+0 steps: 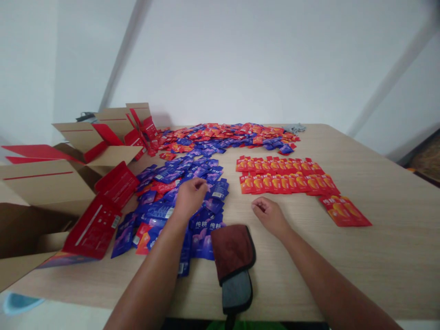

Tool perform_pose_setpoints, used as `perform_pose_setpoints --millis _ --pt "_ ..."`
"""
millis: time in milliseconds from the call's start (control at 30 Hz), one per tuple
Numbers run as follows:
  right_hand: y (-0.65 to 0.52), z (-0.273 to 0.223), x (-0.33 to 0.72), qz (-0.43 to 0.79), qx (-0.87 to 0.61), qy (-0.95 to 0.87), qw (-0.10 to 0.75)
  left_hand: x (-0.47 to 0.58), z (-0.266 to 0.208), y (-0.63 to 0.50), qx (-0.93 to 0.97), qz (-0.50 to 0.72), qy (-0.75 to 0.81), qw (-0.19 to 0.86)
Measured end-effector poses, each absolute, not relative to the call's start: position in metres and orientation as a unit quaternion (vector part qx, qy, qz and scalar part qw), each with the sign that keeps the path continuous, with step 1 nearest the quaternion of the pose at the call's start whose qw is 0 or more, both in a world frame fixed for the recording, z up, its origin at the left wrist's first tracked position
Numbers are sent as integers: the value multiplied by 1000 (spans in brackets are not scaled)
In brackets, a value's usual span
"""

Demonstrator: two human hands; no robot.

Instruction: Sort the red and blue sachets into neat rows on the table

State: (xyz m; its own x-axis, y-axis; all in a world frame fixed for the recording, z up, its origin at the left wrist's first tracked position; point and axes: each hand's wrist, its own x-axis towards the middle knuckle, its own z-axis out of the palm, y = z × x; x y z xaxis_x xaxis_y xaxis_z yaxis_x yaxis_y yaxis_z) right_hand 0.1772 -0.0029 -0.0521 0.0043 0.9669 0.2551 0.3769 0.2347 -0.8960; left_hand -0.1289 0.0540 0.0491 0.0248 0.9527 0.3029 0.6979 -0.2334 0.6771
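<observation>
My left hand (190, 198) hovers over or touches a pile of purple pouches (172, 170), its fingers curled into a pinch. Whether anything sits between those fingertips I cannot make out. On the bare wood to the right is my right hand (270, 216), loosely closed with nothing visible in it. Just beyond it lie two rows of overlapping red pouches (275, 183) with orange fruit pictures. A few more red pouches (344, 211) overlap at the right end of the front row. Some red pouches are mixed into the purple pile.
Open cardboard boxes (37, 181) with red flaps stand along the left. A mixed heap of red and purple pouches (227, 133) stretches across the back of the table (385, 256). A grey cloth (294, 128) lies behind it. A brown and grey cloth item (233, 252) is between my forearms.
</observation>
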Motion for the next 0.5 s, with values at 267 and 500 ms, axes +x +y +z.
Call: perform_pose_setpoints --millis 267,500 --pt "-3 -41 178 335 -529 -609 488 -257 41 116 552 77 830 22" --pt "-2 -41 179 341 -532 -599 492 -280 21 130 567 110 816 24"
